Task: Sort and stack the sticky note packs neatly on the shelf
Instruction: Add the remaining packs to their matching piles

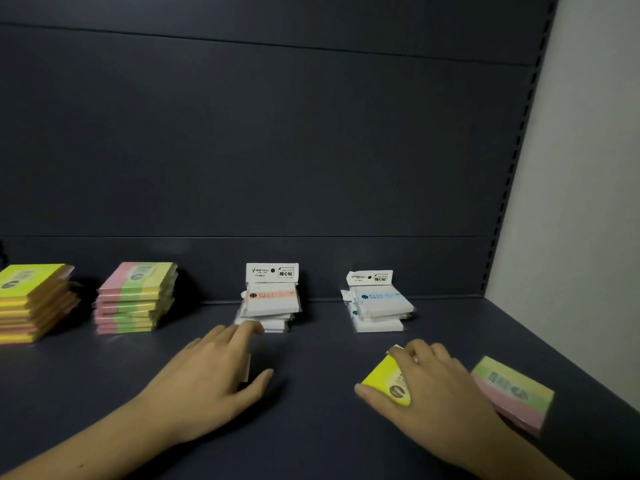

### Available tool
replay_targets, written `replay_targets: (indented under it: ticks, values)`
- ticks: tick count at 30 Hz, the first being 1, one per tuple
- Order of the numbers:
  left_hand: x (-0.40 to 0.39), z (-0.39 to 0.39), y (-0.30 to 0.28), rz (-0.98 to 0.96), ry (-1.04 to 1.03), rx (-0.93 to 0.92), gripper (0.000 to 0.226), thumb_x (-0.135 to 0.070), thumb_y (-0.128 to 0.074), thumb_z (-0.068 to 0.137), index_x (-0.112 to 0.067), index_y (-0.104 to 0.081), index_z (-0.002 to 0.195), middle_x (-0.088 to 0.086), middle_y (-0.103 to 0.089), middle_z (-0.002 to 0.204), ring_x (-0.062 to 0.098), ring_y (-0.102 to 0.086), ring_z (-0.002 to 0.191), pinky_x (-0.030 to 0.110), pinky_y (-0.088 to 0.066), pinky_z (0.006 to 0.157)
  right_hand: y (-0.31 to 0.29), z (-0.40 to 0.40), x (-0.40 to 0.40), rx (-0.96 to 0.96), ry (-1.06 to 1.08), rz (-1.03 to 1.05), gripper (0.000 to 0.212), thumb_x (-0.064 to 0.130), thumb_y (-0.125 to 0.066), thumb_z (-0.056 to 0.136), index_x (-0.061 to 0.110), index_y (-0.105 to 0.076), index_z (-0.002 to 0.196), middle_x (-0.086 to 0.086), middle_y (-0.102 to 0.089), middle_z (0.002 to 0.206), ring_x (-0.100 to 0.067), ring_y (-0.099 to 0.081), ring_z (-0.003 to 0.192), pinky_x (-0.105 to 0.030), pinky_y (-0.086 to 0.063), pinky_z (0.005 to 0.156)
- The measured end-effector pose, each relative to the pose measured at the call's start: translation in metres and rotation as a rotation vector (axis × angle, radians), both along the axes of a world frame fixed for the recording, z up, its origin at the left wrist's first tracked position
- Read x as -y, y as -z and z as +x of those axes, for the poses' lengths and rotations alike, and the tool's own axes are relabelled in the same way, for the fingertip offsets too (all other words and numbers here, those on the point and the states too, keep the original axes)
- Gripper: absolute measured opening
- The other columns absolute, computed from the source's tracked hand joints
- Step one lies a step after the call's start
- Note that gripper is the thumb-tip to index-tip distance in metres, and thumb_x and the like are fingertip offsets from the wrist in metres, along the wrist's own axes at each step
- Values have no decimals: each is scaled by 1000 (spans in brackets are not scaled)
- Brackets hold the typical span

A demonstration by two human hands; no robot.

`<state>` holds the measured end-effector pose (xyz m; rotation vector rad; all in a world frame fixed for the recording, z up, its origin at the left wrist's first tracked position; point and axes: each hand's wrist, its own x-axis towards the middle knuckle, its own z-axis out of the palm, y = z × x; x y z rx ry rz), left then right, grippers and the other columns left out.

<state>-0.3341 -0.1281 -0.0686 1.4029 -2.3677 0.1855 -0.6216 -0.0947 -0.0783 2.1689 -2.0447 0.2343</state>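
- Four piles sit at the back of the dark shelf (311, 427): yellow stack (33, 301), striped stack (136, 296), pink-band stack (270, 303), blue-band stack (379, 308).
- The right hand (440, 389) curls over a yellow pack (386, 381).
- A striped pack (516, 393) lies just beside it.
- The left hand (211, 372) lies flat with straight fingers, over something white I cannot make out.

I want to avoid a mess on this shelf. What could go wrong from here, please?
1. The right hand grips the yellow pack close to the loose pink-green pack; the forearm could push it around.
2. The left hand reaches toward the pink-label stack, which looks uneven and might topple.
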Motion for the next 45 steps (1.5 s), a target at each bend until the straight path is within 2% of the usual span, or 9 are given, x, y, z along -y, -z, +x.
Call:
replay_targets:
  ticks: [3,7,11,19,25,30,35,39,45]
  values:
    - [-7,-1,-5,37,-18,-74,72,-76,-26,71,-39,-18,131,-15,-48,107,6,-49,104,23,-42,90,3,4,0,-35,-15,1,116,93,5,50,29,-36,139,8,-41,130,-16,-39,118,-33,-37,97]
    - [-13,11,-5,42,17,-198,70,-73,-41,71,-42,-15,128,-11,-58,94,5,-52,95,27,-44,87,5,9,3,-79,-18,-27,118,94,15,54,27,-40,135,8,-44,122,-15,-41,114,-28,-39,94]
    - [-21,42,-5,39,35,-268,69,-72,-47,70,-46,-17,126,-12,-58,95,5,-55,91,29,-46,87,4,28,7,12,-30,-14,85,82,-34,77,26,-36,142,8,-45,128,-14,-38,121,-27,-37,101]
    - [-32,159,-31,17,88,-275,62,-70,-49,72,-46,-21,122,-19,-55,99,1,-53,93,27,-46,86,-17,145,13,164,-136,-200,85,77,-61,65,21,-57,129,6,-58,115,-17,-49,111,-25,-37,93]
    - [-36,239,-60,20,153,-427,67,-61,-62,71,-39,-27,123,-17,-55,102,8,-59,90,29,-50,79,-41,235,15,246,-259,-355,93,89,-48,52,20,-67,111,6,-66,105,-19,-56,99,-29,-43,89]
    - [-42,266,-70,60,136,-475,79,-67,-68,63,-49,-19,122,-18,-56,111,8,-59,102,27,-52,82,-64,272,0,294,-365,-373,90,87,-45,49,31,-61,118,25,-53,104,-3,-42,98,-6,-31,80]
    - [-50,268,-69,65,134,-522,87,-64,-77,59,-48,-21,123,-20,-54,115,15,-62,100,33,-57,76,-67,277,-5,353,-439,-329,95,97,-31,57,29,-64,113,39,-44,95,-8,-53,90,-8,-33,75]
    - [-57,271,-67,35,127,-515,92,-62,-80,57,-53,-18,124,-26,-49,119,8,-58,107,27,-54,81,-58,279,0,355,-514,-307,96,97,-32,58,26,-65,113,43,-36,95,-1,-42,89,-5,-33,70]
    - [-58,287,-62,6,102,-497,96,-71,-76,52,-55,-15,124,-31,-45,119,5,-56,110,31,-52,88,-49,296,-1,375,-493,-164,111,94,-41,34,38,-47,129,40,-29,96,2,-32,101,0,-29,86]
